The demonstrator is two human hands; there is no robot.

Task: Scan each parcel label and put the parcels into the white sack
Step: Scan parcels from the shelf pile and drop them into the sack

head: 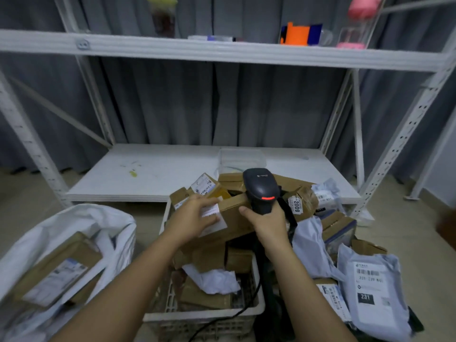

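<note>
My right hand [267, 219] grips the handle of a black barcode scanner [261, 187] whose red light glows. My left hand [195, 217] lies on a brown cardboard parcel [237, 218], fingers spread over its white label [212, 218]. That parcel sits on top of a heap of cardboard parcels in a white plastic crate [204, 314]. The white sack [74, 225] stands open at the left with a labelled cardboard parcel [59, 270] inside.
Grey plastic mailer bags [375, 290] and more boxes lie to the right of the crate. A white metal shelving rack [222, 53] stands behind, its low shelf [160, 169] just past the crate. The scanner's black cable [222, 319] trails over the crate's front.
</note>
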